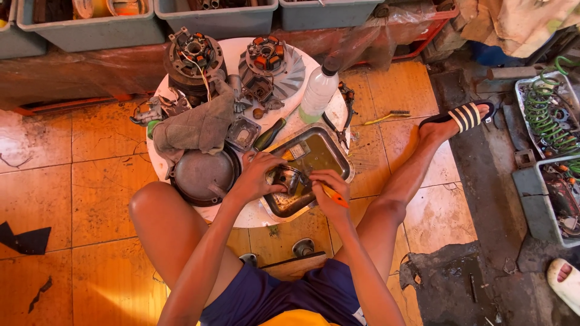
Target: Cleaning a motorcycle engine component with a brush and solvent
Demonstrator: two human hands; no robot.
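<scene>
My left hand (261, 177) grips a small dark metal engine part (289, 180) over a steel tray (337, 152) of murky liquid on a round white table (254, 216). Beside it, my right hand (326, 188) holds an orange-handled tool (334, 195) whose tip touches the part. Both hands sit at the tray's near left corner.
The table also carries a grey rag (196, 127), a round metal cover (202, 175), two motor stators (193, 54), a plastic bottle (317, 90) and a dark screwdriver (269, 134). Grey bins (90, 30) line the back. Trays of green springs (547, 118) stand at right. My legs flank the table.
</scene>
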